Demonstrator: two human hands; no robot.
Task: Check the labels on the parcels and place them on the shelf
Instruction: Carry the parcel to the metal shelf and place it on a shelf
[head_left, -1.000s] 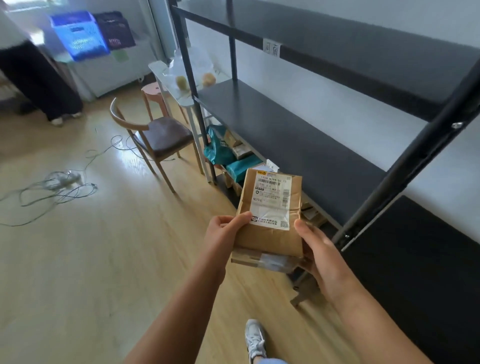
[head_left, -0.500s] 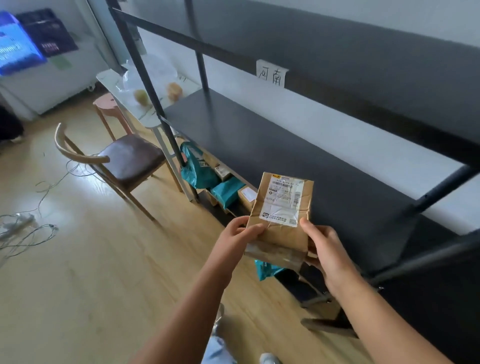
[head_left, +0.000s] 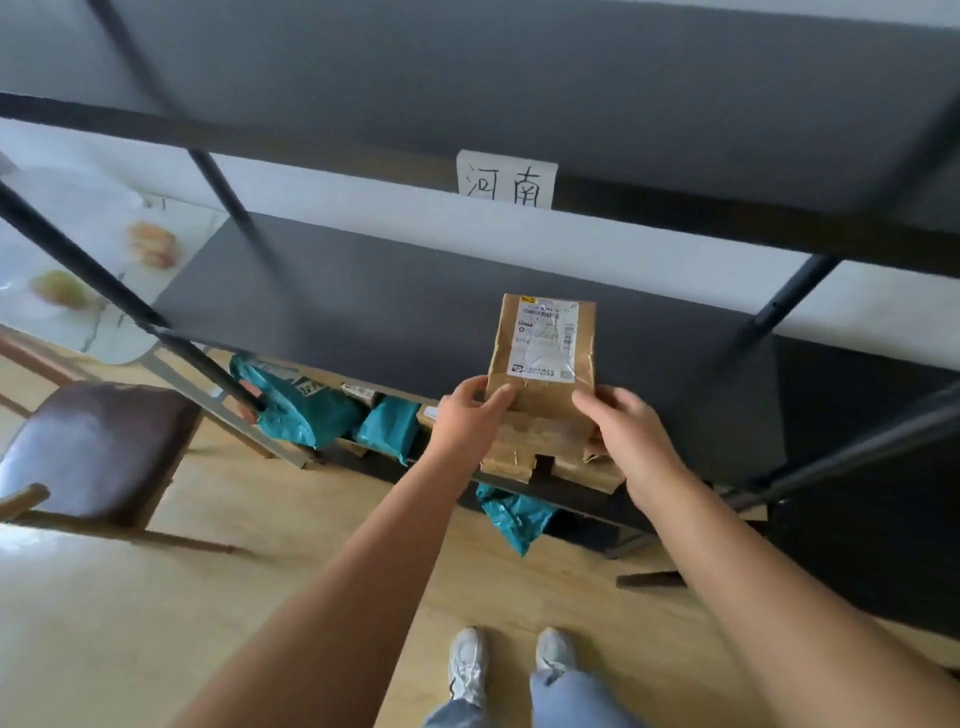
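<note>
Parcel (head_left: 540, 364): creased brown paper, flat and rectangular, white printed label on top; held over the front edge of the dark matte shelf (head_left: 363, 312).
Left hand (head_left: 467, 415): fingers closed on its lower left corner.
Right hand (head_left: 623, 431): fingers curled around its lower right edge.

Labelled brown parcel (head_left: 540, 358) above dark shelf (head_left: 363, 317)

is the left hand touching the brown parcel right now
Touching. The head view shows the left hand with its thumb and fingers pressed on the lower left edge of the brown parcel, no gap between them.
</note>
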